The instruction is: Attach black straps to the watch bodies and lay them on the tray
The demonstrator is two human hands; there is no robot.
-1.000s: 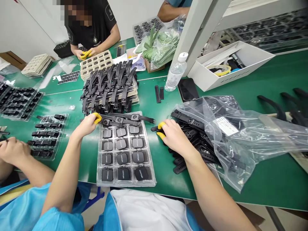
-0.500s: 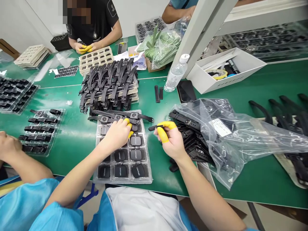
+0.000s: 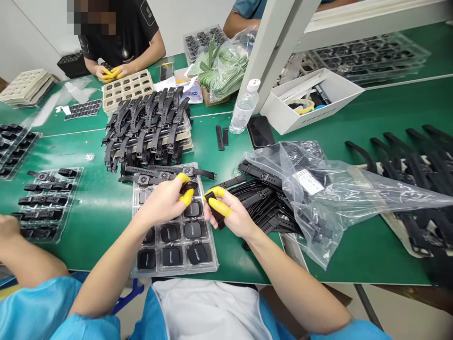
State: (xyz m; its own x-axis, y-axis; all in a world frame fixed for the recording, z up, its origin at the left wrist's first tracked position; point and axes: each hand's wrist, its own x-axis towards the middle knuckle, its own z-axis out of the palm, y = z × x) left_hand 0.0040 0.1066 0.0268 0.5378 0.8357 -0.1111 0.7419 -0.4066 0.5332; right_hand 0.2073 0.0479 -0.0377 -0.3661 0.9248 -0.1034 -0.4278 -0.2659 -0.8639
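My left hand (image 3: 165, 200), yellow finger cots on its fingertips, pinches a dark watch body (image 3: 188, 187) above a clear plastic tray (image 3: 211, 267). Just to the right, my right hand (image 3: 235, 215), also in finger cots, grips a black watch strap (image 3: 215, 208) close to the watch body; a small gap shows between them. Square black watch bodies (image 3: 171, 256) sit in the tray's pockets. Several watches with straps (image 3: 164, 174) lie across its far end. Beside my right hand is a pile of black straps (image 3: 260, 200), partly under a clear plastic bag (image 3: 329, 208).
Stacked trays of strapped watches (image 3: 148, 125) stand beyond my tray. A water bottle (image 3: 244, 108), a phone (image 3: 260, 131) and a white box (image 3: 311, 104) are farther back. Another tray of watches (image 3: 49, 203) lies left, near a co-worker's arm (image 3: 28, 250). Another person works opposite.
My left hand has lifted a watch body from the tray. My right hand has moved left and turned the strap more upright, bringing it near the watch body. The view has shifted slightly right.
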